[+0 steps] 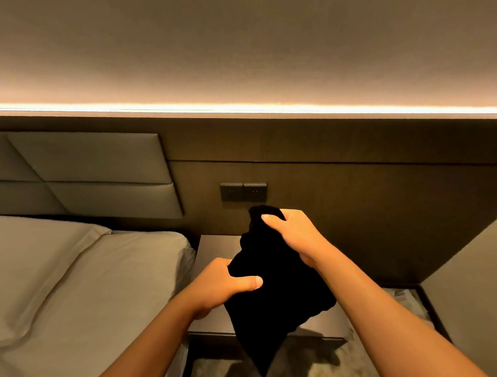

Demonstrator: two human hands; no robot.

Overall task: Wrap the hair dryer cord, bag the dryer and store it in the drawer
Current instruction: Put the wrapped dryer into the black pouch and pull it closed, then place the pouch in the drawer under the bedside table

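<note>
A black cloth bag (277,295) hangs in front of me above the nightstand (213,247). My right hand (295,237) grips the bag's upper end, where the fabric is bunched. My left hand (226,283) holds the bag's left side, thumb pressed on the front. The bag's lower corner droops toward the floor. The hair dryer and its cord are not visible; whether they are inside the bag I cannot tell. No drawer front shows, as the bag and my arms cover the nightstand's front.
A bed (75,281) with grey sheets lies at the left, touching the nightstand. Two wall sockets (243,192) sit on the dark wood panel behind. A low surface with printed paper (406,301) is at the right. Patterned carpet (315,367) lies below.
</note>
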